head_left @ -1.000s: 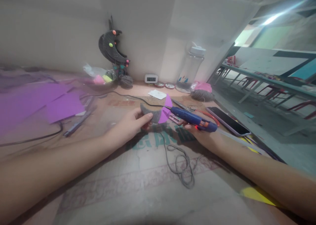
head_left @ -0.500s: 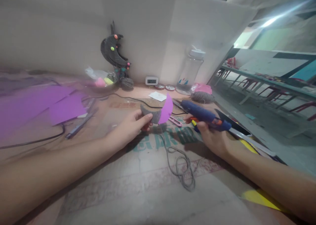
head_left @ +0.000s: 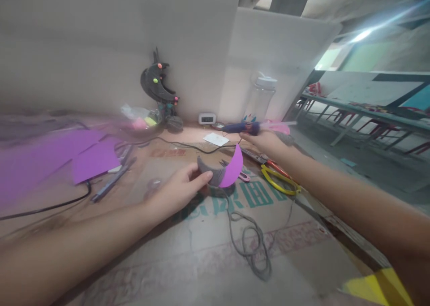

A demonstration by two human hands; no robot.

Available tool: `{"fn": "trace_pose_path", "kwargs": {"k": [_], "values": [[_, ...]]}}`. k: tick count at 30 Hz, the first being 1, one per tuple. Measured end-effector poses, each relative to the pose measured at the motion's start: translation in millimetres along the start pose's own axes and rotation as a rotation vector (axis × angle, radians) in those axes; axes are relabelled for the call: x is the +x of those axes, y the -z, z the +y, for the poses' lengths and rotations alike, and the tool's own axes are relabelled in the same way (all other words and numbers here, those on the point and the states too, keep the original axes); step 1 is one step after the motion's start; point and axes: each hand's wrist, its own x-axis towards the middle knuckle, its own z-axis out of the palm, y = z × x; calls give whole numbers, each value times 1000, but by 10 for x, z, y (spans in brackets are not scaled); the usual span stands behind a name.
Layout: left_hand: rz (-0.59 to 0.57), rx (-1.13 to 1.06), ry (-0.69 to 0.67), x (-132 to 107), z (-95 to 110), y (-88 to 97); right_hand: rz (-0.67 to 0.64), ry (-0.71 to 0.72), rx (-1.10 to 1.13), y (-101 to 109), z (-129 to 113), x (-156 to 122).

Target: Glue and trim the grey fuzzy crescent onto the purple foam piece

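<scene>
My left hand [head_left: 193,180] pinches a crescent moon cutout [head_left: 233,169] between thumb and fingers, above the table. Its left part is wrapped in grey yarn; the right part is bare purple. From it a grey yarn strand [head_left: 250,243] trails down into loose loops on the cardboard. Farther back, my right hand [head_left: 260,140] is closed round a blue hot glue gun [head_left: 242,127], whose nozzle points left and whose glue stick juts out to the right. Scissors [head_left: 280,180] with yellow and red handles lie below my right wrist. A pink cutter [head_left: 244,177] shows partly behind the moon.
Purple sheets [head_left: 96,158] and a pen [head_left: 112,180] lie at left, near a black cable [head_left: 181,143]. Along the wall stand a decorated grey moon [head_left: 152,84], a bowl [head_left: 148,122], a small clock [head_left: 206,118] and a clear bottle [head_left: 262,95]. Yellow paper [head_left: 372,288] is at lower right.
My right hand has carried the glue gun away from the moon, back towards the bottle, uncovering the scissors. My left hand still holds the moon. The view has tilted slightly up.
</scene>
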Motion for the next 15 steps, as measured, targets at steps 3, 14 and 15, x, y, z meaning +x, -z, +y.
{"fn": "trace_pose_path", "kwargs": {"k": [3, 14, 15], "values": [[0, -14, -1, 0, 0, -4, -25, 36, 18, -236, 26, 301], [-22, -74, -23, -13, 40, -20, -137, 13, -96, -439, 211, 577], [-24, -79, -21, -15, 46, -20, -123, 25, -103, -398, 205, 535]]}}
